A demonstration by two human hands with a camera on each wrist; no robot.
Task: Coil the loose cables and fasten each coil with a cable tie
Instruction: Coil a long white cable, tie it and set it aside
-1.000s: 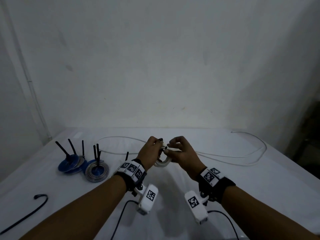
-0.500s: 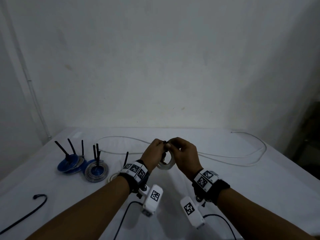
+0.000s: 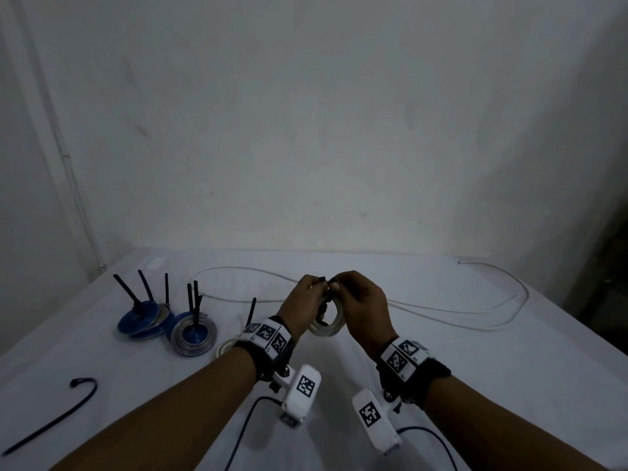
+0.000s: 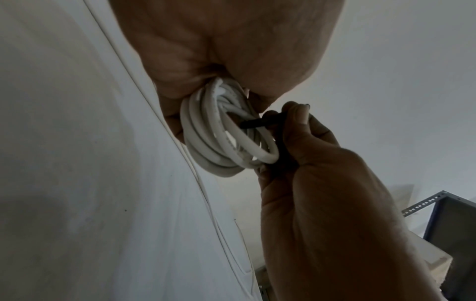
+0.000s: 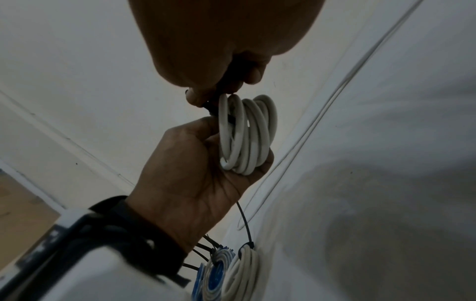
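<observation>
A: What lies nearest the person on the table (image 3: 509, 385)?

B: At about eight o'clock, a loose black cable tie (image 3: 51, 423) with a hooked end lies flat on the white cloth. Dark leads from the wrist cameras trail across the cloth at six o'clock.

A: And the hands?

B: They meet just above the cloth at the middle. The left hand (image 3: 302, 307) curls its fingers through and around a white cable coil (image 3: 326, 326), gripping it; the left wrist view shows the loops bunched against its palm. The right hand (image 3: 360, 307) pinches a black tie (image 4: 255, 124) between thumb and forefinger right at the top of the coil. In the right wrist view the tie passes between the loops, and the two hands touch there.

A: Is the tie closed around the coil?

B: That cannot be told; fingers cover the spot.

A: What sits beyond?

B: At about ten o'clock of the hands, a tied white coil (image 3: 226, 346) peeks out beside the left wrist. Farther out toward nine to ten o'clock sit a grey-and-blue coil (image 3: 193, 334) and blue coils (image 3: 142, 322), all with black tie tails standing up.

A: Farthest?

B: A loose white cable (image 3: 475, 312) runs across the far cloth from eleven to two o'clock, its end near the wall (image 3: 323, 130).
</observation>
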